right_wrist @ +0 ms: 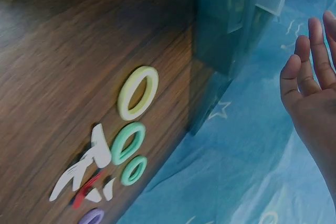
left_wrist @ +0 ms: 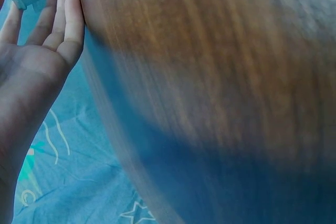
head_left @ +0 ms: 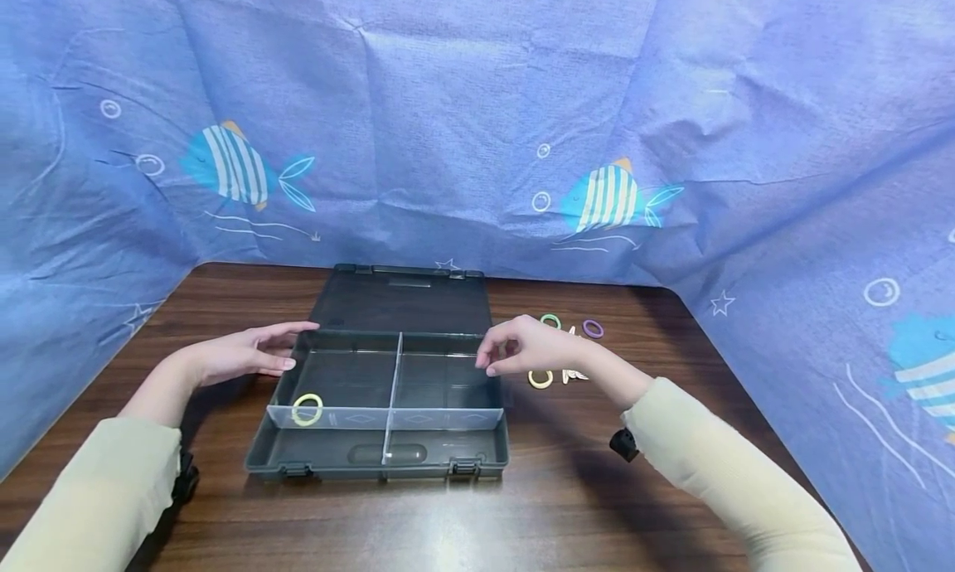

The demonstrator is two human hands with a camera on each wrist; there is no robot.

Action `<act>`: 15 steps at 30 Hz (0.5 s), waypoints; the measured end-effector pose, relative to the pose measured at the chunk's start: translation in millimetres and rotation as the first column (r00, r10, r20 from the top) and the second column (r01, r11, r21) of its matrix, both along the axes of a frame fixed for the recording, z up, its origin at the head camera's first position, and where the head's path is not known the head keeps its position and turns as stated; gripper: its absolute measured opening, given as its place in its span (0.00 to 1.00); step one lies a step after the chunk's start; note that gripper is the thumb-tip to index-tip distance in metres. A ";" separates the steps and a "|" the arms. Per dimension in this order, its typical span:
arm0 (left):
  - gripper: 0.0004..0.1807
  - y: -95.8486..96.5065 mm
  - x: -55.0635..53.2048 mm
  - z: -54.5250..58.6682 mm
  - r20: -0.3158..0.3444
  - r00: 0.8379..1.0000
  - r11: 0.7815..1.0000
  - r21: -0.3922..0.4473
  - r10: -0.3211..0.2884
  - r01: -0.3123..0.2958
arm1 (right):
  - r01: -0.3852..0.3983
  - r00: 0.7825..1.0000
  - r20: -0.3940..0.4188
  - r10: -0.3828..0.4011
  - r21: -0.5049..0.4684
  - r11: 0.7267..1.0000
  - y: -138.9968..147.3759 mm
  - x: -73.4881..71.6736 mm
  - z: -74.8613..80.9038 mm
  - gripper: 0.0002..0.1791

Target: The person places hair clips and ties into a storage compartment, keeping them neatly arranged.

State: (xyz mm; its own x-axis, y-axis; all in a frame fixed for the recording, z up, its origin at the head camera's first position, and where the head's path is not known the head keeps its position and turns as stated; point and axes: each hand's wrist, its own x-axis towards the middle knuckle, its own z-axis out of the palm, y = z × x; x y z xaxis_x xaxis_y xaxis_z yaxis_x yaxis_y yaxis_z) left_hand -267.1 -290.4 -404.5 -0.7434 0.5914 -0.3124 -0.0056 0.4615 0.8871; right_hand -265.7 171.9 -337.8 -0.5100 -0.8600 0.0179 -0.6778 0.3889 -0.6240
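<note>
- Two hands show in the head view. The left hand [head_left: 235, 355] touches the left rim of one dark, see-through box [head_left: 343, 472], its thumb and fingers extended and apart.
- The right hand [head_left: 531, 346] is over the box's right edge, fingers loosely bent, with nothing visible between them. Whether it touches the rim, I cannot tell.
- The box sits on a brown wooden surface [head_left: 582, 514] with one lid [head_left: 403, 302] laid back, two latches [head_left: 466, 467] in front and four compartments. One yellow ring [head_left: 294, 409] overlaps the crosswise divider [head_left: 448, 419] at left; whether it is in the rear or front compartment cannot be told.
- Right of the box are one pale yellow ring [head_left: 531, 380], one green ring [head_left: 550, 316], one purple ring [head_left: 594, 337] and white pieces [head_left: 576, 375], partly hidden by the right wrist.
- Left wrist view: four straight fingers reach a box corner at upper left, where most of the box is cut off. The surface is blurred.
- Right wrist view: four slightly spread fingers hold nothing, the last cut off. A second green ring [right_wrist: 125, 176] and one red piece [right_wrist: 86, 190] appear; the purple ring is cut off below. The overlapping white pieces are hard to count.
</note>
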 end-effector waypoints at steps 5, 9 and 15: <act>0.37 -0.1 -1.3 -2.8 -0.001 1.000 1.000 0.005 0.004 -0.004 | 0.067 0.998 0.020 -0.067 -0.003 0.998 16.7 -1.0 -6.0 0.06; 0.37 -0.7 -1.0 -3.8 -0.005 1.000 1.000 0.009 0.005 -0.004 | 0.091 0.996 0.015 -0.090 -0.017 0.996 26.8 -4.5 -14.2 0.06; 0.37 -2.1 -0.3 -3.5 -0.010 1.000 1.000 -0.002 0.021 -0.021 | 0.108 0.991 -0.075 -0.108 -0.004 0.994 36.0 -10.0 -25.3 0.04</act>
